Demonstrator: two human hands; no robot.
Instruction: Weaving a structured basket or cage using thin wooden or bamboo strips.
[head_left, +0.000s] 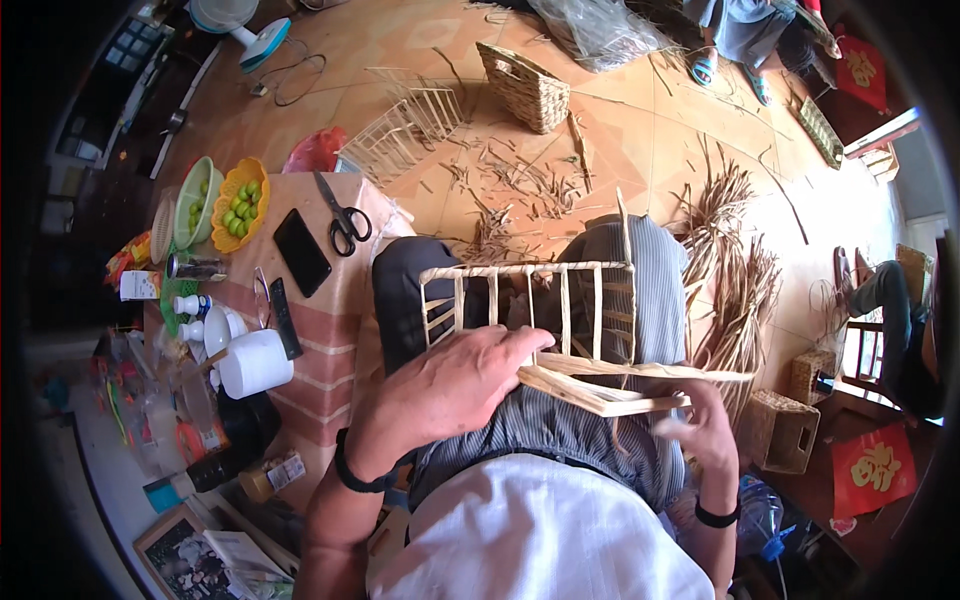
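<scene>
A half-woven basket frame (530, 315) of pale wooden slats rests on my lap. My left hand (450, 385) lies on its near rim, fingers curled over the slats and a flat straw strand (640, 372) that runs to the right. My right hand (700, 430) is at the frame's near right corner, blurred, fingers pinched around the strand's end. Both wrists wear black bands.
A low table (330, 330) at my left carries black scissors (345, 222), a phone (301, 252), bowls of green fruit (238, 205), a white cup (255, 362). On the tiled floor are straw scraps (520, 180), bundles (735, 270), a finished basket (525, 87), another frame (405, 130). Other people sit at the far right.
</scene>
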